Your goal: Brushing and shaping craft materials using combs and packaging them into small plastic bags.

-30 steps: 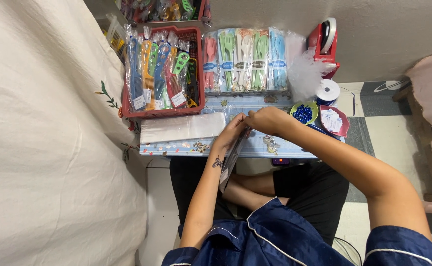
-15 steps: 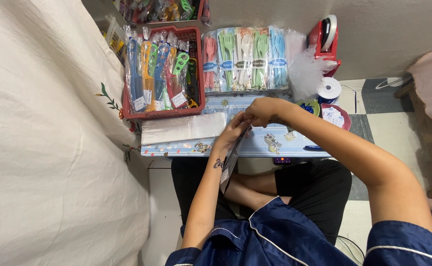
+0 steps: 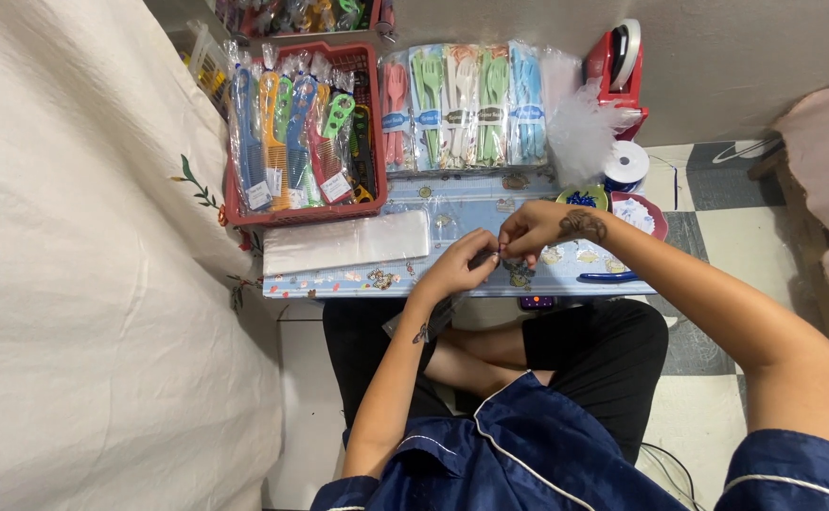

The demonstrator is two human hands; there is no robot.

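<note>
Both our left hand point(image 3: 454, 268) and right hand point(image 3: 531, 230) pinch what's probably a clear packet point(image 3: 436, 317) between them, its long axis trailing lapward off the low table point(image 3: 452, 213).

The person wears a dark navy shirt point(image 3: 547, 454) with thin white piping along the short sleeves, and black trousers point(image 3: 604, 355). The left hand point(image 3: 452, 270) and right hand point(image 3: 542, 230) are bare, each wrist bearing a small dark tattoo.

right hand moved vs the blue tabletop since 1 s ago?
Yes. The right hand has shifted slightly right along the blue patterned tabletop, toward the small green dish.
</note>
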